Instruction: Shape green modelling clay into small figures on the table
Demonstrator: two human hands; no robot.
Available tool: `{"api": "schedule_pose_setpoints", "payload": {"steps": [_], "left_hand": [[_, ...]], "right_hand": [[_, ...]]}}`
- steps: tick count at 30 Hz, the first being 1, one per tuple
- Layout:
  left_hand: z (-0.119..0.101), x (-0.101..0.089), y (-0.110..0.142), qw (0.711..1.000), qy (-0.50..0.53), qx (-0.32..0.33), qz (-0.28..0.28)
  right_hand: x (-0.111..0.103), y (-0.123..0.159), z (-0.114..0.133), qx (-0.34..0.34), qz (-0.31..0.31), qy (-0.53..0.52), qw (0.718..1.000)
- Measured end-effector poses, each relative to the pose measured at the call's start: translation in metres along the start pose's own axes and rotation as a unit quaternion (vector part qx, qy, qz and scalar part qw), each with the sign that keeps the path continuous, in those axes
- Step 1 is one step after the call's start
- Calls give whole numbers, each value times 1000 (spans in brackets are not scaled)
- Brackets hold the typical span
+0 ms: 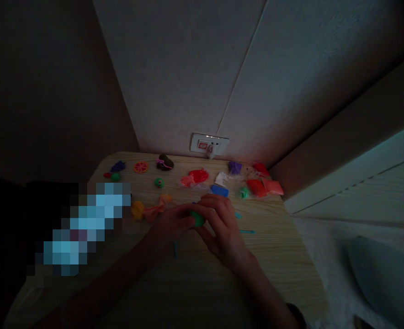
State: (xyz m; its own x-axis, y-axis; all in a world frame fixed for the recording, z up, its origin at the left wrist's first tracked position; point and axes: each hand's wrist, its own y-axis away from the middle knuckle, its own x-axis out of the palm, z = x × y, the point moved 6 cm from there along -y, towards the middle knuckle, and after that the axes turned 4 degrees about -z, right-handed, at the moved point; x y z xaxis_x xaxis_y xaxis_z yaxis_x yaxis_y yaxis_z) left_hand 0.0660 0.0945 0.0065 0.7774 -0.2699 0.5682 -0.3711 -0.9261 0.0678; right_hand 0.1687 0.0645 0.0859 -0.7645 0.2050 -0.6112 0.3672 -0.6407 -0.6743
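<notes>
A green lump of modelling clay [198, 219] sits between my two hands above the middle of the table. My left hand [172, 224] is closed on its left side, thumb and fingers against it. The fingers of my right hand [220, 224] curl over its top and right side, so much of the lump is hidden. Behind my hands lies a blue packet of clay [219, 190]. Turquoise sticks lie close by, one [247, 231] to the right and another [175, 249] below my left hand.
Yellow clay [138, 210] and peach clay [154, 210] lie left of my hands. Small shaped pieces, including a round red-and-orange slice [140, 167] and a dark brown piece [165, 162], stand at the back left. Bagged red clay [257, 187] lies back right, near a wall socket [209, 144].
</notes>
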Motion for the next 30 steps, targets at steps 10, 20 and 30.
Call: {"api": "schedule_pose_setpoints", "payload": {"steps": [10, 20, 30], "left_hand": [[-3, 2, 8, 1000, 12, -11, 6], [-6, -2, 3, 998, -47, 39, 35], [-2, 1, 6, 999, -26, 21, 34]], "right_hand": [[-5, 0, 1, 9, -18, -32, 999], [-2, -2, 1, -10, -12, -19, 1000], [-6, -3, 4, -16, -1, -61, 998]]}}
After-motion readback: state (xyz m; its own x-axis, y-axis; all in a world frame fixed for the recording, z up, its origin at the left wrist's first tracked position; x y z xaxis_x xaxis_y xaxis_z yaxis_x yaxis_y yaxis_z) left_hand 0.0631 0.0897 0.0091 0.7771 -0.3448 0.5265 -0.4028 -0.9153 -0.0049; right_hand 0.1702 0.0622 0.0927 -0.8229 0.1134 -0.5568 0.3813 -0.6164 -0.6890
